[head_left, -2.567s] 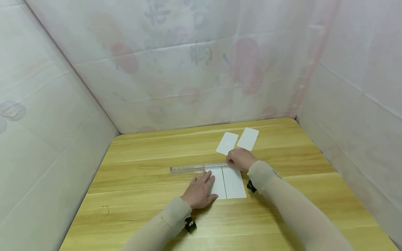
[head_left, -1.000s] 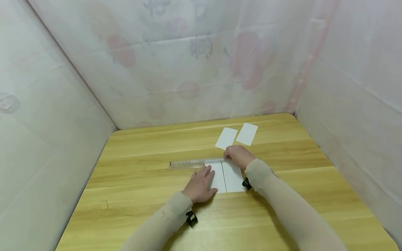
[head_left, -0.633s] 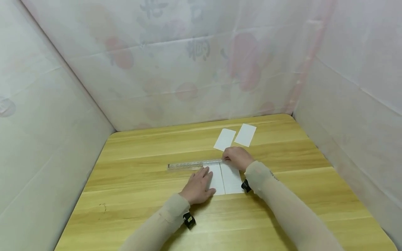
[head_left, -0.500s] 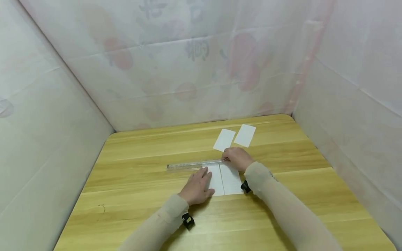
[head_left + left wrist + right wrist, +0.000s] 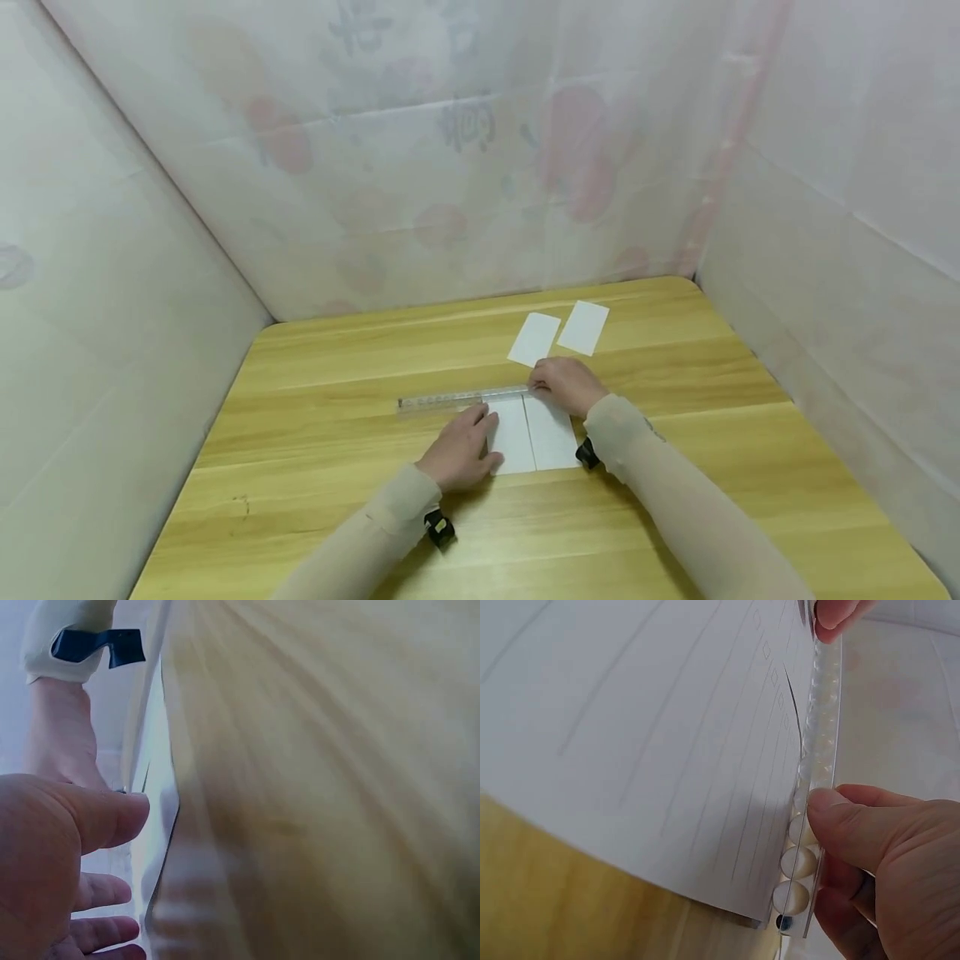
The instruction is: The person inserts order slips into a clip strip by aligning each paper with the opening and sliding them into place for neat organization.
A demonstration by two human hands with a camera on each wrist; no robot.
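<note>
Two white paper sheets lie side by side on the wooden table [image 5: 315,433], the left sheet [image 5: 514,440] and the right sheet [image 5: 553,435]. A clear plastic ruler [image 5: 457,401] lies across their far edge. My left hand [image 5: 463,442] rests flat with straight fingers on the left sheet, its fingertips close to the ruler. My right hand [image 5: 551,383] pinches the ruler's right end. In the right wrist view the thumb [image 5: 855,825] presses on the ruler [image 5: 821,750] beside the lined paper [image 5: 667,750]. The left wrist view shows my left hand [image 5: 67,847] by the paper edge [image 5: 161,802].
Two smaller white cards [image 5: 534,339] [image 5: 583,327] lie just beyond my right hand, toward the back. White sheeted walls [image 5: 112,275] close in the table on the left, back and right. A small dark mark [image 5: 240,502] is on the wood at the near left.
My left hand has slid slightly back toward me and to the left, baring more of the left sheet. My right hand stays on the ruler's end.
</note>
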